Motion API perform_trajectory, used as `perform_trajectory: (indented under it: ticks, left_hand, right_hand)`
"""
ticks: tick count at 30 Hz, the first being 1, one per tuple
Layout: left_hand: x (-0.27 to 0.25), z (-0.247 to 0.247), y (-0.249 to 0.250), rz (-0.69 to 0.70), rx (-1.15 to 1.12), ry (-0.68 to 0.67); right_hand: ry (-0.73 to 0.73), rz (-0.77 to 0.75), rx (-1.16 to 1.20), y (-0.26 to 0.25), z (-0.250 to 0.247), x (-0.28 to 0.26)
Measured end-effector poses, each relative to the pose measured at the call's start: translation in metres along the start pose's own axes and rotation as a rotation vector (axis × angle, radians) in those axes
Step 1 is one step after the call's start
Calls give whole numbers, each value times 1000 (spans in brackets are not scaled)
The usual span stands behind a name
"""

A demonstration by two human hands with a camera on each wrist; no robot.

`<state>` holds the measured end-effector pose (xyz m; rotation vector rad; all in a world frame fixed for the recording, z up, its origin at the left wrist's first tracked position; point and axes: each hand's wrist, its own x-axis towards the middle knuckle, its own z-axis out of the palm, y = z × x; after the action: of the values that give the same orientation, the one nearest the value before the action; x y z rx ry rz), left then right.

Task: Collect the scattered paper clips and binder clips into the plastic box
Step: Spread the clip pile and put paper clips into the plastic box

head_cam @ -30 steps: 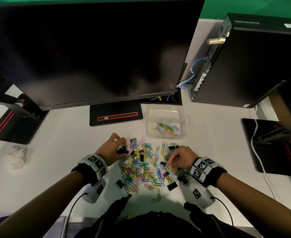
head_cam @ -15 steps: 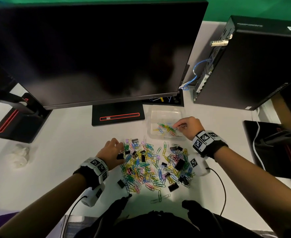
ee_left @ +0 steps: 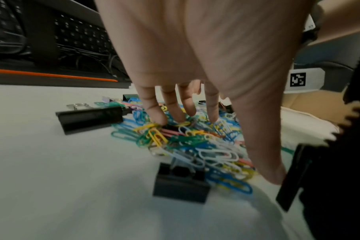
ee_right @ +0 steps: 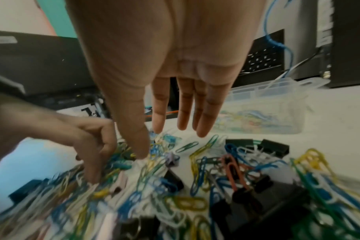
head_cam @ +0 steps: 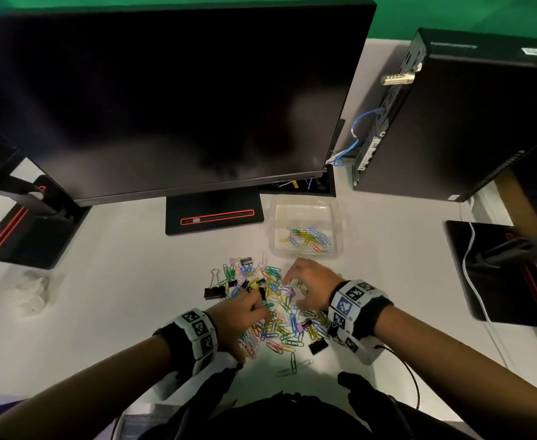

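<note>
Head view shows the left hand [head_cam: 238, 315] on the pile of paper clips [head_cam: 273, 309], the right hand [head_cam: 311, 287] beside it, and the plastic box [head_cam: 340, 223] just behind, some clips inside. Left wrist view shows those fingers [ee_left: 154, 112] spread, tips pressing the pile, a binder clip [ee_left: 181, 183] close by. Right wrist view shows straight, loose fingers [ee_right: 206, 113] hovering, holding nothing.

A heap of clips [head_cam: 270, 309] lies on the worktop [head_cam: 108, 287] near the viewer. The plastic box [head_cam: 340, 217] sits just beyond it, to the right, holding some clips. A monitor [head_cam: 172, 96] stands farther back, left.
</note>
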<state>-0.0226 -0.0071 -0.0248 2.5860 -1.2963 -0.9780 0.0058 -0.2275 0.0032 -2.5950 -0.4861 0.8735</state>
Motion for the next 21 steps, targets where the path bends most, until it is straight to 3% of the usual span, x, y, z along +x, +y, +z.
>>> perform_trajectory:
  ticks: [5,14,18,21]
  left_hand:
    - [4,0,7,-12,8,19]
    - [4,-2,11,-12,15,114]
    - [10,0,7,-7,-88,128]
    - [7,-6,6,-89,-202,113]
  right_hand:
    - [-161,-84,-138,0,14,9]
    - [-93,-129,-140,0,21,-2]
    - [-171,-117,-141,-3,27,-6]
    - [-140,-93,-158,-3,38,-7]
